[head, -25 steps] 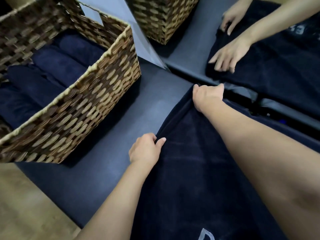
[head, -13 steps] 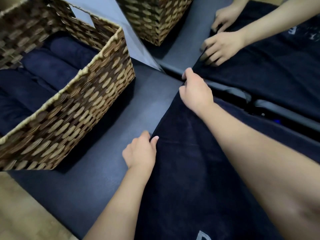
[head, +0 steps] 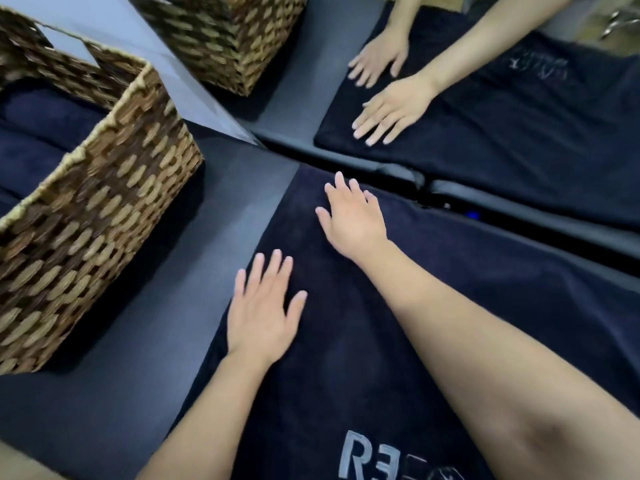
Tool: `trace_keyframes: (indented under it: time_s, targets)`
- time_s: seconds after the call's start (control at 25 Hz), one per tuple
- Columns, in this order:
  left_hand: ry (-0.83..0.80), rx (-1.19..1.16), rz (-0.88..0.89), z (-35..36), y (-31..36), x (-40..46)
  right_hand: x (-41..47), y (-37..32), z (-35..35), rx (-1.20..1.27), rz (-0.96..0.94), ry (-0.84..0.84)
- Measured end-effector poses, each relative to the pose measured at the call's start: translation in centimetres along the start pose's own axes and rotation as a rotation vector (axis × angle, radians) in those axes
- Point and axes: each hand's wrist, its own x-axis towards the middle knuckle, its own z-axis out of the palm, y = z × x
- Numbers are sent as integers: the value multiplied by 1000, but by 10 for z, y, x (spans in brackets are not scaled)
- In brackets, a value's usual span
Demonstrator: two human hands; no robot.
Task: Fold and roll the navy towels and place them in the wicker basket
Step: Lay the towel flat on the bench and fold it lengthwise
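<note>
A navy towel [head: 363, 358] with grey lettering lies flat on the dark table, its left edge running diagonally. My left hand [head: 263, 310] lies flat on it near that edge, fingers spread and straight. My right hand [head: 353, 220] presses flat on the towel's far corner, fingers straight. The wicker basket [head: 104, 216] stands to the left, and several rolled navy towels [head: 38, 133] lie inside it.
A mirror stands along the table's far edge; it shows a reflected basket [head: 225, 39], a reflected towel and two reflected hands [head: 394, 109]. Bare dark table [head: 145, 341] lies between the basket and the towel. Wooden floor shows at the bottom left.
Both hands let go of the towel's left edge and now lie flat and open on the cloth. The towel's corner has settled flat on the table.
</note>
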Motion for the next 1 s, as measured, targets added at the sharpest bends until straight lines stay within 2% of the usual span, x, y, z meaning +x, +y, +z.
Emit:
trace_keyframes:
  time_s: [0.08, 0.16, 0.24, 0.32, 0.36, 0.48, 0.6, 0.68, 0.76, 0.8, 0.88, 0.92, 1.0]
  targets:
    - [-38, 37, -84, -7, 2, 1, -51, 22, 6, -33, 36, 61]
    - [-12, 20, -124, -12, 15, -8, -99, 47, 19, -43, 37, 5]
    - [31, -70, 89, -13, 60, -28, -128, 86, 25, -19, 80, -35]
    - [-32, -104, 336, 4, 107, -58, -137, 124, 20, 26, 191, -21]
    - [-80, -72, 385, 14, 123, -71, -145, 142, 16, 34, 255, -16]
    - [-103, 71, 341, 33, 137, -80, -208, 198, 16, 36, 417, 25]
    - [-132, 78, 252, 32, 149, -81, -287, 252, 20, 183, 432, 43]
    - [-153, 37, 128, 23, 179, -79, -311, 286, 13, 247, 502, 237]
    - [-100, -24, 124, 18, 223, -84, -321, 326, 4, 261, 789, 467]
    - [-26, -55, 199, 20, 251, -93, -326, 351, 0, 295, 949, 495]
    - [54, -125, 369, 40, 315, -119, -329, 393, -2, 412, 1135, 366]
    - [51, -157, 408, 53, 350, -134, -324, 409, -1, 466, 1152, 289]
    - [2, -193, 380, 82, 414, -157, -308, 432, -1, 562, 1120, 247]
